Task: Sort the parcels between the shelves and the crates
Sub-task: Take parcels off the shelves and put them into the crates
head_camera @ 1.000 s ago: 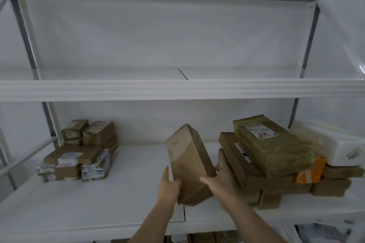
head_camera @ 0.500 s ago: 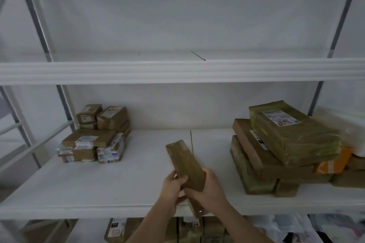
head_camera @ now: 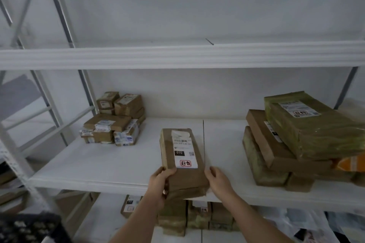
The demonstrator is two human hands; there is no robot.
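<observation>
Long brown paper-wrapped parcel w/ white shipping label (head_camera: 182, 161), label up, near end overhanging front edge of white middle shelf (head_camera: 102, 165). Left hand (head_camera: 160, 184) gripping near-left corner, thumb on top. Right hand (head_camera: 218, 180) at near-right edge, fingers relaxed, contact unclear.

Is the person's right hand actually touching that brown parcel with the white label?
Cannot tell. In the head view the right hand sits close beside the parcel, fingers near its edge, but neither contact nor a gap shows plainly. The left hand grips it.
</observation>
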